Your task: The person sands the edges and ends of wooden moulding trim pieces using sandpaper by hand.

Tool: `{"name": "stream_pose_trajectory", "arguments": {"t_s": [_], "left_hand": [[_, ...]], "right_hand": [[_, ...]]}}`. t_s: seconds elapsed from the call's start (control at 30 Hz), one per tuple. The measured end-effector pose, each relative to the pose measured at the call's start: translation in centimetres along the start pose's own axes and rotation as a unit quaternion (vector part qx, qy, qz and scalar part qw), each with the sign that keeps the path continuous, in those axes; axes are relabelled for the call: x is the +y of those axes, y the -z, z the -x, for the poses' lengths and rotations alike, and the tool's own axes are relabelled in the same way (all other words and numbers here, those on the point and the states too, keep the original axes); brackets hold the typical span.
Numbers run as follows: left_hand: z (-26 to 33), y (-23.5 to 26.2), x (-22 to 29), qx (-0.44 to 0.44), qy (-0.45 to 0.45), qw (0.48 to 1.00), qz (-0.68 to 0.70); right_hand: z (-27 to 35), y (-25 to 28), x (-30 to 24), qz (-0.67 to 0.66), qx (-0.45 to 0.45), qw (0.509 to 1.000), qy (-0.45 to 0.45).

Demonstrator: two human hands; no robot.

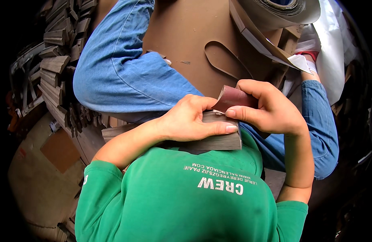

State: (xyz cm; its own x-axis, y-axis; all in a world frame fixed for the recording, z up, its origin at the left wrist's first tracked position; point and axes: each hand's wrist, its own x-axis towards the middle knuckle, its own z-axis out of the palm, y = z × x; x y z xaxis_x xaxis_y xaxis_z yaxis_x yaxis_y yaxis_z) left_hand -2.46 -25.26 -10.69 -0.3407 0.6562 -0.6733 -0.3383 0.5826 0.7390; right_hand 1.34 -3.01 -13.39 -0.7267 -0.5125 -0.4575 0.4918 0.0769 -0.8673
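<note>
A grey-brown grooved wooden strip (222,142) lies across my lap, its cut end pointing right. My left hand (186,121) is closed over it near that end, thumb along the top face. In my right hand (276,109) is a curled reddish-brown piece of sandpaper (236,100), pinched between thumb and bent fingers. Its lower edge sits at the strip's far side, where a small pale frayed bit (219,112) shows. My left fingertips reach the sandpaper's left edge; whether they grip it is hidden.
Many similar wooden pieces (55,64) are piled at the left. Beyond my bent legs in blue jeans (125,76) lies a brown sheet (182,32) with a looped brown strip (206,52) on it. A large roll (307,16) and white sheeting (331,52) stand at the far right.
</note>
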Motion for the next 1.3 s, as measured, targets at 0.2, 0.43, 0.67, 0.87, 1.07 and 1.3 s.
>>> {"name": "stream_pose_trajectory", "arguments": {"t_s": [0.2, 0.43, 0.67, 0.87, 1.07, 1.3], "left_hand": [[0.0, 1.0, 1.9, -0.044, 0.118, 0.991, -0.047], [0.1, 0.7, 0.9, -0.025, 0.062, 0.997, -0.030], [0.2, 0.5, 0.6, -0.012, 0.051, 0.996, -0.067], [-0.1, -0.5, -0.8, 0.048, -0.037, 0.998, -0.027], [0.1, 0.5, 1.2, -0.003, 0.092, 0.996, 0.000], [0.1, 0.6, 1.1, -0.003, 0.081, 0.997, -0.008]], "right_hand": [[0.4, 2.2, -0.3, -0.229, 0.084, 0.968, -0.051], [1.1, 0.0, 0.2, -0.106, 0.013, 0.994, 0.007], [0.7, -0.4, -2.0, -0.011, 0.067, 0.997, -0.039], [0.1, -0.8, -1.1, 0.040, 0.077, 0.996, -0.013], [0.0, 0.6, 0.9, -0.254, 0.160, 0.954, -0.017], [2.5, 0.5, 1.2, -0.242, 0.031, 0.969, 0.027]]}}
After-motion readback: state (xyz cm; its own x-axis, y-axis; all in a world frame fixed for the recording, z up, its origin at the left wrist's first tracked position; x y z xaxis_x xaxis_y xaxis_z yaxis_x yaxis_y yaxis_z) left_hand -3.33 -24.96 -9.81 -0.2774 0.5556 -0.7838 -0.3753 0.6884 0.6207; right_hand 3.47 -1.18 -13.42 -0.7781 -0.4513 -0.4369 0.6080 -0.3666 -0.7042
